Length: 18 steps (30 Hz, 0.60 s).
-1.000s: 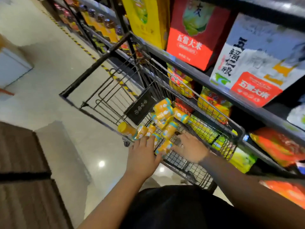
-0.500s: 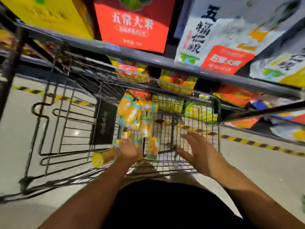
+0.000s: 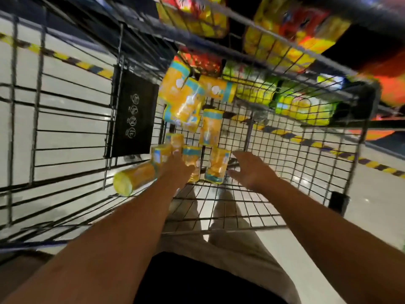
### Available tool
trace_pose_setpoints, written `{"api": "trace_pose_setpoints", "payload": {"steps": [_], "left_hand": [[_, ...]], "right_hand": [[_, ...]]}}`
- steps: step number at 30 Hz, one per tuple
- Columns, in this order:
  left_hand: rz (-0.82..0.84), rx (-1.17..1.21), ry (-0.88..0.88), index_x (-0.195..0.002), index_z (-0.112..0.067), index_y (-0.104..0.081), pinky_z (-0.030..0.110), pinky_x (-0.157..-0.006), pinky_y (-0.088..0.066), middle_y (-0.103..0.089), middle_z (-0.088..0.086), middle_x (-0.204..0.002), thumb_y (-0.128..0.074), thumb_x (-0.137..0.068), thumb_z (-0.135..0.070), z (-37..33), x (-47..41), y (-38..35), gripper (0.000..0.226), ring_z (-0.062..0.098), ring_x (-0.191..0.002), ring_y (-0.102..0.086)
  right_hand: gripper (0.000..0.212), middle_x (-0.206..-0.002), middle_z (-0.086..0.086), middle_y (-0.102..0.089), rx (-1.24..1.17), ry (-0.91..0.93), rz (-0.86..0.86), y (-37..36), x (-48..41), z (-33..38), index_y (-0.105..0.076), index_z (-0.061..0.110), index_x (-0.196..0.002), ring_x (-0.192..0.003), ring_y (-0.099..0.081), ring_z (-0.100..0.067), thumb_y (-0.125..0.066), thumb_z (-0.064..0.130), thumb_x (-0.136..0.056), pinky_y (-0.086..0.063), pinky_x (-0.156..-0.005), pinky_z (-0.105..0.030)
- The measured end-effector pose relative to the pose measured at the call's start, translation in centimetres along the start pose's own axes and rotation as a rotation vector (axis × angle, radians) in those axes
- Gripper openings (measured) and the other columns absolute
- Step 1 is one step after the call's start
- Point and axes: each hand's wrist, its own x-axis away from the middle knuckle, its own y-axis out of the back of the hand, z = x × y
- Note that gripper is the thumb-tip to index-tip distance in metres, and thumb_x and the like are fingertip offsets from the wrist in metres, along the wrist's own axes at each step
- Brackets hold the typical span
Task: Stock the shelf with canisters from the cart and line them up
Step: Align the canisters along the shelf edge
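Shop aisle: pale tiled floor (image 3: 383,205) marked with yellow-and-black hazard tape (image 3: 306,140); bright yellow and red packets (image 3: 291,29) beyond. The black wire shopping cart (image 3: 361,150) holds the yellow cylindrical canisters with teal bands (image 3: 186,102), lying in a loose heap. My left hand (image 3: 175,170) is on the nearest canisters; blur hides whether it grips one. My right hand (image 3: 252,170) hovers just beside them, fingers spread, holding nothing.

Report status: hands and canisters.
Left hand on canisters in cart, grip unclear. Right hand open, empty. Nothing in the way.
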Motion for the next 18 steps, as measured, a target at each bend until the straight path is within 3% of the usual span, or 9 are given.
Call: {"api": "trace_pose_setpoints", "payload": {"steps": [4, 7, 11, 15, 18], "left_hand": [[0.006, 0.040, 0.021, -0.157, -0.011, -0.022, 0.051, -0.107, -0.042, -0.042, 0.018, -0.152, -0.064, -0.091, -0.043, 0.9, -1.8, -1.2, 0.085, 0.038, -0.132, -0.047], [-0.002, 0.038, 0.059, -0.154, -0.012, -0.025, 0.045, -0.104, -0.044, -0.046, 0.019, -0.146, -0.066, -0.091, -0.040, 0.9, -2.6, -1.7, 0.079, 0.038, -0.129, -0.050], [0.037, 0.022, 0.097, -0.131, -0.016, -0.049, 0.043, -0.095, -0.049, -0.057, 0.014, -0.130, -0.066, -0.090, -0.046, 0.1, -3.6, -3.0, 0.054, 0.037, -0.118, -0.056], [-0.054, 0.026, 0.154, -0.140, -0.011, -0.039, 0.050, -0.101, -0.047, -0.057, 0.013, -0.135, -0.067, -0.086, -0.052, -0.8, -4.5, -4.3, 0.073, 0.038, -0.123, -0.056], [-0.119, 0.099, 0.203, -0.146, -0.008, -0.028, 0.055, -0.104, -0.045, -0.045, 0.016, -0.146, -0.070, -0.084, -0.053, -1.6, -4.4, -4.7, 0.087, 0.042, -0.130, -0.049]], "right_hand": [[0.069, -0.136, -0.016, -0.056, -0.086, -0.117, 0.022, -2.1, -7.0, -1.4, -0.042, 0.011, -0.143, -0.120, -0.057, -0.035, -0.071, 0.045, -0.091, -0.050, -0.089, -0.038], [0.087, -0.147, -0.019, -0.047, -0.124, -0.224, 0.055, -3.8, -10.5, -1.8, -0.032, 0.008, -0.151, -0.131, -0.050, -0.038, -0.072, 0.052, -0.087, -0.048, -0.099, -0.040], [0.108, -0.156, -0.022, -0.033, -0.208, -0.287, 0.054, -5.6, -13.1, -1.3, -0.026, 0.005, -0.156, -0.141, -0.038, -0.040, -0.071, 0.066, -0.080, -0.043, -0.106, -0.043], [0.118, -0.163, -0.021, -0.014, -0.413, -0.323, -0.060, -7.1, -13.5, -1.4, -0.030, 0.009, -0.157, -0.144, -0.035, -0.040, -0.078, 0.071, -0.068, -0.045, -0.107, -0.043], [0.110, -0.159, -0.014, -0.018, -0.531, -0.305, -0.171, -7.9, -13.3, -1.6, -0.043, 0.013, -0.150, -0.140, -0.039, -0.033, -0.084, 0.068, -0.064, -0.046, -0.109, -0.045]]}}
